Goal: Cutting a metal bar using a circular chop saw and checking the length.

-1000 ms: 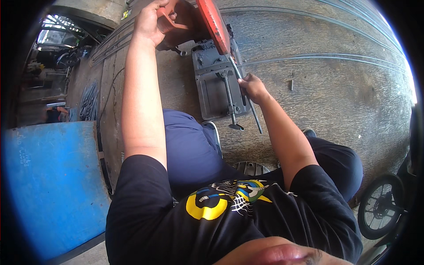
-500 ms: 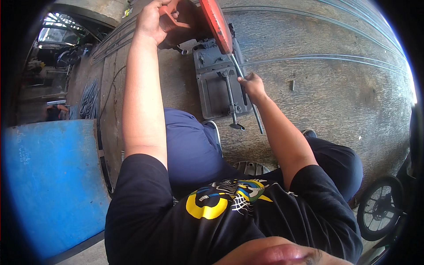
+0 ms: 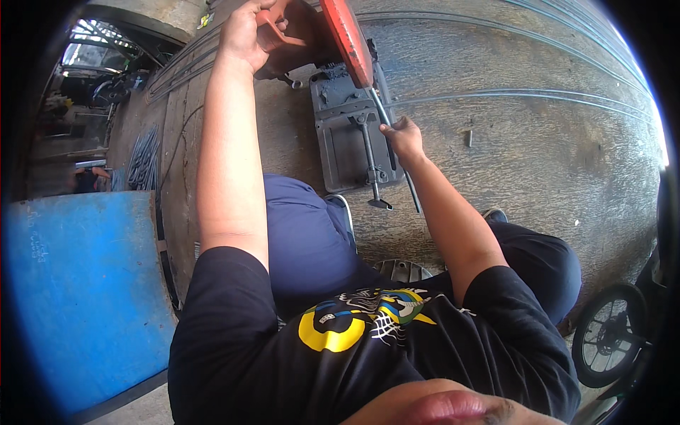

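At the top of the view stands a chop saw [image 3: 348,46] with a red blade guard and a dark grey base [image 3: 338,152]. My left hand [image 3: 243,37] is wrapped round its orange-red handle [image 3: 278,34], left of the guard. A thin metal rod [image 3: 412,191] runs from beneath the guard's lower end toward me, tilted slightly right. My right hand [image 3: 405,139] grips this rod just right of the base. The clamp screw [image 3: 370,156] on the base points toward me, its crank at the near end. The guard hides the blade and the rod's far end.
Long metal rods [image 3: 496,92] lie across the floor on the right and farther back. A short metal piece [image 3: 469,138] lies right of my right hand. A blue panel [image 3: 85,290] stands at left, near a rod bundle [image 3: 144,159]. A wheel [image 3: 608,334] is at lower right.
My right hand and the rod have shifted very slightly up and to the left. My left hand stays on the saw handle.
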Motion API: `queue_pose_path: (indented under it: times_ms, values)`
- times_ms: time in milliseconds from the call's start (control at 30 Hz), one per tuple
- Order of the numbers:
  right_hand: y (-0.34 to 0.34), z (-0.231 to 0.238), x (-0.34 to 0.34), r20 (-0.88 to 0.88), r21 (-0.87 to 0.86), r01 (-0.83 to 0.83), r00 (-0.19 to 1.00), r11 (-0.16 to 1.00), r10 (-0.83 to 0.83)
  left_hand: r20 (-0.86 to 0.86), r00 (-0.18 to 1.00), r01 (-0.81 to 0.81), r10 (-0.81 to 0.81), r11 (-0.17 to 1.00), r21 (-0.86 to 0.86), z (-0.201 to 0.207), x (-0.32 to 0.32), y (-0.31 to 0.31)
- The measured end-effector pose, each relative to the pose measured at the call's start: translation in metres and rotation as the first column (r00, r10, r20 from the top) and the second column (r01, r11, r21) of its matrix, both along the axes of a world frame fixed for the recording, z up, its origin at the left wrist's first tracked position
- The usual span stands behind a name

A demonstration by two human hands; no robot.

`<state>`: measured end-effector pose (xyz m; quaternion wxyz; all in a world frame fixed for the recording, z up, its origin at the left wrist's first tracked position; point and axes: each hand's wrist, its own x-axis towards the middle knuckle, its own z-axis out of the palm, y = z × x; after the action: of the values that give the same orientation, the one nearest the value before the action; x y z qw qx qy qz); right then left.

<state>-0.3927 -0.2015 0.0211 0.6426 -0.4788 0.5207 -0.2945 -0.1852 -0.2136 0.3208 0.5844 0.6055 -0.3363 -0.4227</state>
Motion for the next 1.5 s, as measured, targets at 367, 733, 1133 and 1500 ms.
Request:
queue_pose_path:
  times_ms: [367, 733, 1133, 1500]
  values:
    - [0.006, 0.001, 0.003, -0.03, -0.087, 0.061, 0.997, 0.994, -0.064, 0.038, 0.998, -0.043, 0.042, 0.999, 0.012, -0.001, -0.001, 0.0]
    - [0.005, -0.004, 0.0, -0.087, -0.161, 0.046, 0.994, 0.986, -0.061, 0.023, 0.998, -0.052, 0.051, 0.998, 0.025, 0.002, -0.008, 0.001]
    - [0.002, 0.0, -0.008, 0.152, -0.013, -0.066, 0.986, 0.998, 0.067, 0.056, 0.997, -0.059, 0.062, 0.997, -0.039, 0.002, -0.013, 0.001]
    - [0.004, -0.005, -0.006, 0.426, 0.123, -0.2, 0.895, 0.972, 0.13, -0.006, 1.0, 0.007, -0.007, 1.0, -0.024, -0.002, 0.007, -0.002]
